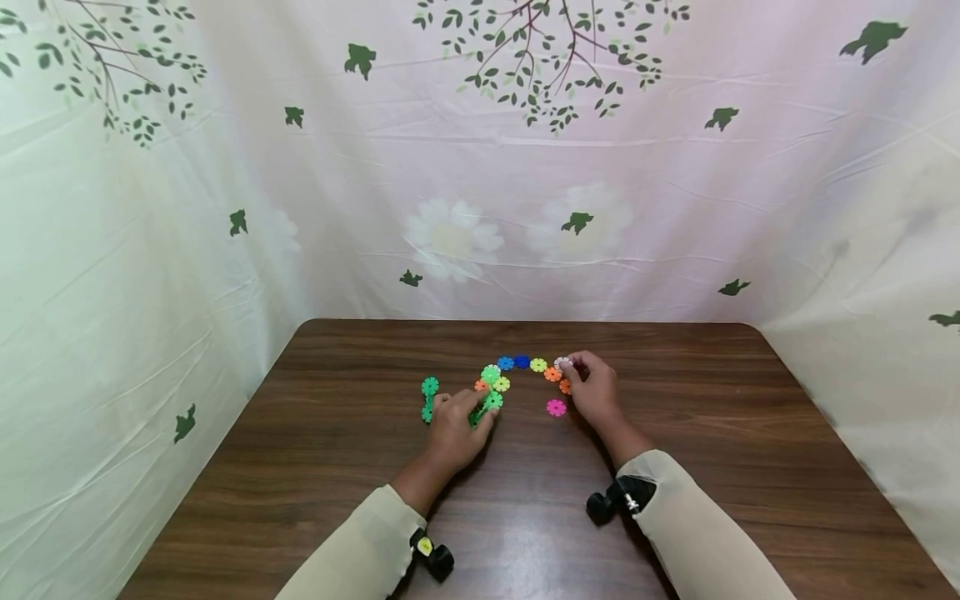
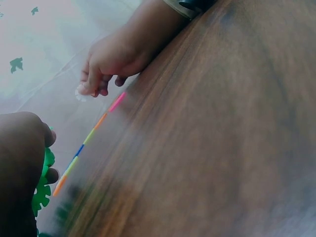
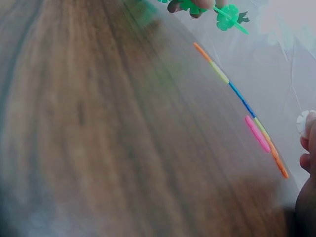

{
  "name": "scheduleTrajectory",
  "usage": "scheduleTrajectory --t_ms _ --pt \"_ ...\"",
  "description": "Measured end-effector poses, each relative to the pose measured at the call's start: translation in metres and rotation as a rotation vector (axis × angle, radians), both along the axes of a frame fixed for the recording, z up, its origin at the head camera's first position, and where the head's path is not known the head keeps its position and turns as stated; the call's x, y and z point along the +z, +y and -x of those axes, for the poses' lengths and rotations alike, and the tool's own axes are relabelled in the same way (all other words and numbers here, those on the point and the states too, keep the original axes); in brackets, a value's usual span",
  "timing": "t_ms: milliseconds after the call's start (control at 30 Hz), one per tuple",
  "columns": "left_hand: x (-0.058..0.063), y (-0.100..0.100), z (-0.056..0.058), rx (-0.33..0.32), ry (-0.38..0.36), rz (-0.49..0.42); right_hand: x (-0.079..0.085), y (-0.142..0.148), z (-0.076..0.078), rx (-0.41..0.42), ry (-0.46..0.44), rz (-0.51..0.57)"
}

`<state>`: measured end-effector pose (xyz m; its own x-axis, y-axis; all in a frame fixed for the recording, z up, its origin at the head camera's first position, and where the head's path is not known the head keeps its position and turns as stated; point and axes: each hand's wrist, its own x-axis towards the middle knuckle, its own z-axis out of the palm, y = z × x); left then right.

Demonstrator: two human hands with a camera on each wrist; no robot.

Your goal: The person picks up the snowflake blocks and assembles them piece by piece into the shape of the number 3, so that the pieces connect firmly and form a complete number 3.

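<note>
My left hand (image 1: 453, 429) grips a cluster of joined green snowflake discs (image 1: 492, 401), held above the table in both wrist views. Between the thumb and fingers of my right hand (image 1: 596, 392) is a white snowflake disc (image 1: 561, 363), raised off the wood in the left wrist view (image 2: 80, 94). Beneath and between the hands, a curved row of flat discs lies on the table: orange (image 1: 481, 385), yellow (image 1: 502, 384), light blue, dark blue (image 1: 522, 362), yellow (image 1: 538, 365) and orange (image 1: 552, 375). My left fingers hide part of the green cluster.
A pink disc (image 1: 556, 407) lies on the table apart from the row, just left of the right hand. More green discs (image 1: 430, 386) are beside the left hand. The brown wooden table (image 1: 675, 517) meets a printed white curtain (image 1: 510, 292) at its far edge.
</note>
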<state>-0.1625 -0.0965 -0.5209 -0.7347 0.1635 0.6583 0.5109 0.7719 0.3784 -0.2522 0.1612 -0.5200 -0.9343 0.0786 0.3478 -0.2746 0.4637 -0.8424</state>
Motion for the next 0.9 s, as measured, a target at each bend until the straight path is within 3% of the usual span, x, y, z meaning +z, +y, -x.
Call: scheduleTrajectory --t_ms 333,900 --pt "-0.001 0.000 0.000 -0.001 -0.002 -0.003 0.003 -0.005 -0.009 0.084 0.135 0.060" --pt "0.001 0.001 -0.001 0.004 -0.021 -0.019 0.005 -0.019 -0.022 0.216 0.142 0.086"
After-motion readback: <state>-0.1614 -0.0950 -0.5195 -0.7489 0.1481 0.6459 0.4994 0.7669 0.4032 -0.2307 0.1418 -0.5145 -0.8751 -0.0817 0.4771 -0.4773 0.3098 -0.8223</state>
